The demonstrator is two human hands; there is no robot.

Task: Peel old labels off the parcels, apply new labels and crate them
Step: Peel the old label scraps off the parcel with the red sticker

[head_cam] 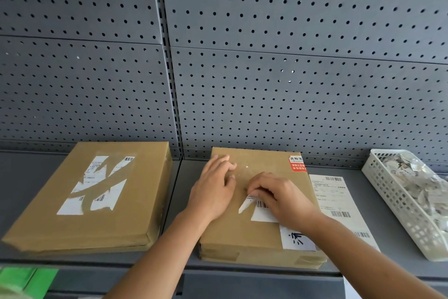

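- At the very bottom left, a green object (24, 281) shows, too blurred to tell what it is.
- A white lattice basket (400, 211) stands on the right of the grey shelf (184, 260). It is filled with crumpled paper scraps (417, 184).
- The middle parcel (242, 238), a flat brown box, lies on the shelf just in front of the person. A white sticker (297, 238) with a black character sits at its near right corner.
- The right hand (278, 199) rests on this parcel with its fingers curled down, pinching the upper edge of the old label (263, 213). The label lies under the fingertips, partly torn, and a thin strip of it sticks out to the left.
- The left hand (213, 192) lies flat on the box top beside it, fingers relaxed and holding nothing, clear of the label.
- A fresh label sheet (339, 201) lies on the shelf, touching the parcel's right side.
- The left parcel (84, 196) lies well apart and carries torn label remnants (97, 187).
- A red sticker (297, 165) marks the middle parcel's far right corner.
- A grey pegboard (291, 56) rises behind.
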